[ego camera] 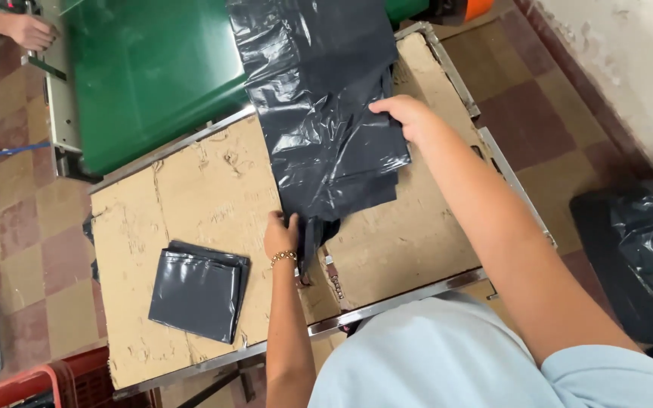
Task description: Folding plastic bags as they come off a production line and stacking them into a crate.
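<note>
A long strip of dark grey plastic bags point(319, 113) runs from a green machine down onto a cardboard-topped table point(190, 181). My left hand point(281, 234), with a bead bracelet on the wrist, grips the strip's lower left corner near the table's middle. My right hand point(406, 113) pinches the strip's right edge higher up. A folded stack of the same dark bags point(198, 291) lies flat to the left of my left hand.
The green machine point(153, 75) stands behind the table. Another person's hand point(30, 32) rests at its top left corner. A heap of dark plastic point(644, 249) sits on the floor at right, beside a wall. Red and grey crates point(9, 370) stand bottom left.
</note>
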